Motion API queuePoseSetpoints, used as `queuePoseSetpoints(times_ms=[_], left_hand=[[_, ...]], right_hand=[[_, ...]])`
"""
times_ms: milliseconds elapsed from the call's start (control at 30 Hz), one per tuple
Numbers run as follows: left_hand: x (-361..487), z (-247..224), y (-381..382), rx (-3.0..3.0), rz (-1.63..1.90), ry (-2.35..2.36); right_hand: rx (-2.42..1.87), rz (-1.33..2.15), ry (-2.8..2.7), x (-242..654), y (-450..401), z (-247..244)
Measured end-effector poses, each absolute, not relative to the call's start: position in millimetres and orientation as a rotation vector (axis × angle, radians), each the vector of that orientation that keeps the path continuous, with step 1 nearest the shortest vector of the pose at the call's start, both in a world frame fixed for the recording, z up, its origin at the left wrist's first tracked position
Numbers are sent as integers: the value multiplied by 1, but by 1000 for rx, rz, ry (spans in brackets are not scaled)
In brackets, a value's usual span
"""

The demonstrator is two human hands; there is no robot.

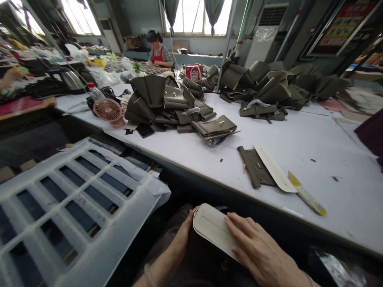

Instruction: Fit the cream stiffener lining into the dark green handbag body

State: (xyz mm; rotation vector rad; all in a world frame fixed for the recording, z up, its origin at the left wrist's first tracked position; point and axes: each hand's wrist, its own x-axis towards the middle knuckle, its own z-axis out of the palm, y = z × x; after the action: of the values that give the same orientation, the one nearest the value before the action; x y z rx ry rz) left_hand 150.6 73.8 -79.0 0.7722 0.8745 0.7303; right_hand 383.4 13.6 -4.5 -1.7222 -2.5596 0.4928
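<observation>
1. Cream panel (214,225), one, rounded at the visible end and slit along its face; located above the person's lap, just off the table edge, tilted.
2. Left hand (181,235), bangle at the wrist: closed around the panel's far-left end, fingers partly hidden behind it; how tightly it pinches cannot be told.
3. Right hand (257,247): loosely spread, fingers on the upper face and thumb near the closer edge, pressing nothing visibly shut.
4. Risks, as judged: the edge shows a thin separation at the left end, so uneven pressure might set the layers out of line; a slack left hold could let the piece slide lapward; fingertips dragged over the pale face might mark it.
5. White table (299,139), beyond the hands. On it, an olive piece (259,167) with metal fittings, beside a second cream panel (273,169).
6. Yellow-ended tool (311,199), one, at that panel's near end, close to the table edge; a sleeve or elbow catching it could tip it off.
7. Folded olive bag part (218,126), with a metal clasp, before a heap of similar parts.
8. Translucent plastic crate (112,247), left; pink fan (108,109), farther off; person in a red apron (157,54), background.
</observation>
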Motion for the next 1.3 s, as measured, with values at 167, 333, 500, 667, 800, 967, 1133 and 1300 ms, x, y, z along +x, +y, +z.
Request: queuePoseSetpoints(times_ms=[167,333,500,667,800,967,1133,1300], left_hand=[[149,-82,72,628,765,819],[150,-88,73,612,766,790],[150,-87,74,548,774,753],[151,-83,77,456,779,670],[153,-93,77,385,829,683],[154,-106,74,315,830,626],[152,-108,70,298,831,634],[150,-119,64,416,883,683]], right_hand=[[-1553,336,-2643,385,9,-11],[-1434,254,-2684,383,9,-12],[-1469,512,-2609,373,20,2],[-1543,679,-2318,344,40,3],[-1552,537,-2327,325,49,-7],[-1610,598,-2359,317,47,-10],[-1638,814,-2270,315,49,-5],[-1675,876,-2193,313,49,-4]])
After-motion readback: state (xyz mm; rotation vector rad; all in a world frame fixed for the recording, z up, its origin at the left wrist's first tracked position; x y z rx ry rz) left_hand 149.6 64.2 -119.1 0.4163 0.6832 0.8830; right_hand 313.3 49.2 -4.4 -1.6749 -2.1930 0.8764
